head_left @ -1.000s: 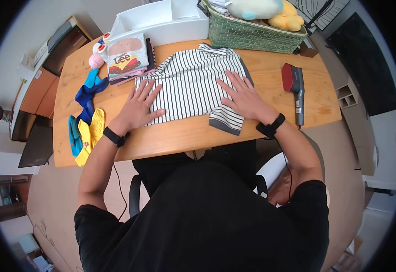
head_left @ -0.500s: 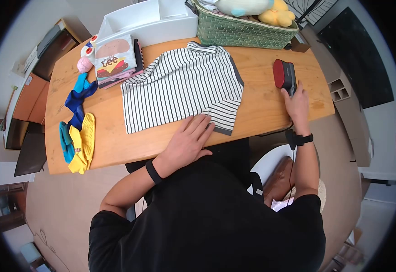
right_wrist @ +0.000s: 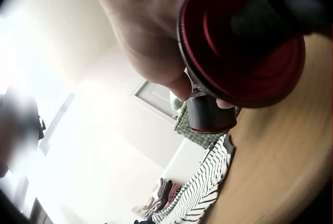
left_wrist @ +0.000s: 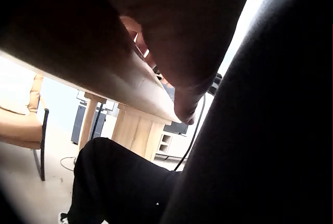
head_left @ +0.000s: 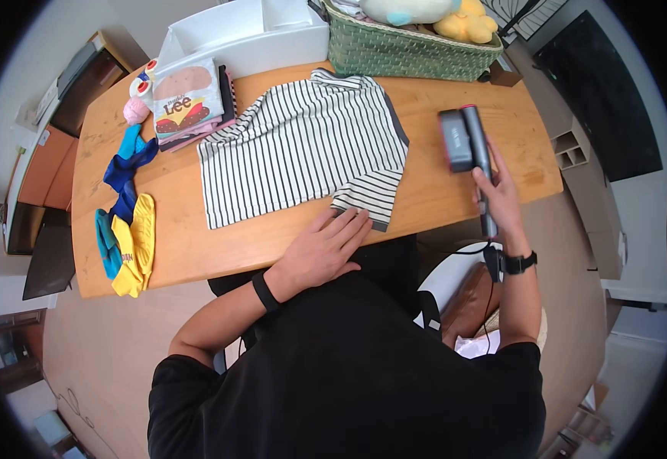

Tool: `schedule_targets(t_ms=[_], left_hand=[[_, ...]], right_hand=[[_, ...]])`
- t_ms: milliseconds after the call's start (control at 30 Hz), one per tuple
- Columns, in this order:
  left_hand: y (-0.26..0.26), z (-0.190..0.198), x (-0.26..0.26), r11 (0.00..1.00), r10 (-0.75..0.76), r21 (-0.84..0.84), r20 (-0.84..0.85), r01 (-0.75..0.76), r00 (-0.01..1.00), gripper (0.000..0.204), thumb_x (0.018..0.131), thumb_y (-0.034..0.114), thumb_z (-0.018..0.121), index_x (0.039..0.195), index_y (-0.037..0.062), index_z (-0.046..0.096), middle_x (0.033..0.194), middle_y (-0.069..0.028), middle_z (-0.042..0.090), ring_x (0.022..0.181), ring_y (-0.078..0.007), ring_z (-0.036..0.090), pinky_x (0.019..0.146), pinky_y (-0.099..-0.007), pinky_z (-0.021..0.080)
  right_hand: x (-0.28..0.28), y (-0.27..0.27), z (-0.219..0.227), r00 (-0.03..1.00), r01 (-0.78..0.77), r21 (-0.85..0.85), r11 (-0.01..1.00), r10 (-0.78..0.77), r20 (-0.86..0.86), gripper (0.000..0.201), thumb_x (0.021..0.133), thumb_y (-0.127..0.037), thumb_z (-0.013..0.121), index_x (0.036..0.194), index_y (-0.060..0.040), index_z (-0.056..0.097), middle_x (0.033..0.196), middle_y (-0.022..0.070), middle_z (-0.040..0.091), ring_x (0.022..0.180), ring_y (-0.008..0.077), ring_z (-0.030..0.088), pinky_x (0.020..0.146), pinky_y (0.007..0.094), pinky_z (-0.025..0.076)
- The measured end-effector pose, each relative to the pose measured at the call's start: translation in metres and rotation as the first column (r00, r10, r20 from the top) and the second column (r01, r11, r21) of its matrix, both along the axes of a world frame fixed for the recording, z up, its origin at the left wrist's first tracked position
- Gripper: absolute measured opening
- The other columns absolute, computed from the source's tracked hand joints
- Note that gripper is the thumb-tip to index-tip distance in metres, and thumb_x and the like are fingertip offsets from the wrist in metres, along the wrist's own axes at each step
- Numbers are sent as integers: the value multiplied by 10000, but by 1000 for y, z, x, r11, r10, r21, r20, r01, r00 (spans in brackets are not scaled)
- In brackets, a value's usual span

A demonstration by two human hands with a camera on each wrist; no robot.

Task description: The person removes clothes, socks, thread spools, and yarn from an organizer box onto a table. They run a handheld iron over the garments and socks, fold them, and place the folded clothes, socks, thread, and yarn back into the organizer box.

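A black-and-white striped shirt with dark grey trim lies spread on the wooden table. My left hand reaches over the near table edge, its fairly straight fingers resting at the cuff of the shirt's near sleeve. To the right of the shirt, my right hand grips the handle of a grey and red handheld garment steamer, whose head points away from me. In the right wrist view the red round end of the steamer fills the foreground, with the striped shirt beyond.
Folded clothes are stacked left of the shirt. Yellow, teal and blue socks lie along the left side. A white bin and a green woven basket holding plush toys stand at the back. The steamer's cord hangs near the front edge.
Both hands were flat on the shirt. My left hand has moved right to the sleeve cuff; my right hand has gone to the steamer, taken its handle, turned it and brought it slightly left.
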State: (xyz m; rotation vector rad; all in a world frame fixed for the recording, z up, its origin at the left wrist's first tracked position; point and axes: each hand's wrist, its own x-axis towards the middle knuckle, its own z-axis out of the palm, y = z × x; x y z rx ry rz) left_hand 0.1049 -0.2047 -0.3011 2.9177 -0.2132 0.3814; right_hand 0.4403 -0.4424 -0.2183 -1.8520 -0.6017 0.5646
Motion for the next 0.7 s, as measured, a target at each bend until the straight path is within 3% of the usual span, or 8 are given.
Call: schedule_targets(t_ms=[67, 100, 167, 200, 267, 367, 500, 700], left_hand=[[0, 3, 2, 1000, -4, -25, -4, 4, 1000, 885, 988, 535, 822, 1675, 46, 553, 1641, -153, 607, 1556, -341, 548, 1294, -519, 416], [-1, 4, 3, 999, -1, -48, -3, 1, 1000, 867, 994, 521, 819, 1667, 41, 558, 1628, -155, 616, 1540, -340, 561, 1284, -512, 426], [-1, 5, 4, 999, 0, -37, 6, 0, 1000, 852, 1000, 512, 817, 1662, 40, 563, 1617, -157, 619, 1528, -340, 569, 1279, -514, 431], [-2, 5, 4, 1000, 5, -26, 16, -5, 1000, 838, 1005, 503, 814, 1657, 39, 567, 1607, -159, 623, 1515, -340, 577, 1275, -516, 436], [-2, 5, 4, 1000, 5, -29, 21, -5, 1000, 829, 1001, 496, 820, 1650, 41, 575, 1595, -162, 626, 1512, -340, 579, 1271, -519, 439], [-1, 5, 0, 999, 19, -34, 37, -18, 999, 814, 989, 477, 836, 1626, 29, 598, 1574, -171, 636, 1504, -344, 585, 1264, -521, 446], [-5, 0, -8, 992, 128, 2, 118, -129, 985, 795, 960, 438, 870, 1564, -24, 639, 1542, -188, 661, 1485, -354, 607, 1248, -518, 463], [-2, -5, -11, 991, 126, 15, 154, -130, 980, 776, 952, 412, 883, 1530, -55, 658, 1524, -197, 675, 1451, -362, 632, 1228, -515, 484]], right_hand=[[-31, 1, 2, 989, -139, 49, 989, 136, 66, 848, 1111, -104, 738, 1856, -189, 342, 1388, 108, 745, 792, 88, 658, 665, 278, 544], [-56, 6, 18, 980, -167, -46, 985, 171, 98, 830, 1104, -93, 739, 1843, -177, 371, 1643, 125, 646, 906, 121, 684, 746, 312, 577], [-74, 9, 7, 836, -328, -126, 936, 350, 423, 820, 1086, -90, 756, 1825, -195, 416, 1500, 174, 707, 919, 241, 703, 804, 384, 592], [-85, 11, 8, 838, -326, -126, 937, 348, 420, 820, 1086, -90, 756, 1825, -195, 416, 1500, 174, 707, 919, 241, 703, 804, 384, 592], [-103, 15, 13, 724, -366, -295, 883, 469, 506, 804, 1075, -109, 771, 1803, -255, 462, 1239, 194, 689, 937, 375, 692, 856, 458, 593], [-118, 16, 12, 669, -326, -439, 837, 533, 518, 791, 1076, -147, 778, 1789, -318, 481, 1045, 180, 595, 921, 415, 681, 827, 488, 589], [-125, 19, 10, 635, -294, -530, 795, 577, 513, 788, 1071, -145, 782, 1783, -326, 494, 1049, 171, 563, 878, 397, 654, 813, 498, 580], [-129, 20, 6, 576, -250, -535, 807, 568, 588, 777, 1076, -150, 778, 1775, -346, 502, 1055, 171, 565, 845, 401, 677, 784, 509, 600]])
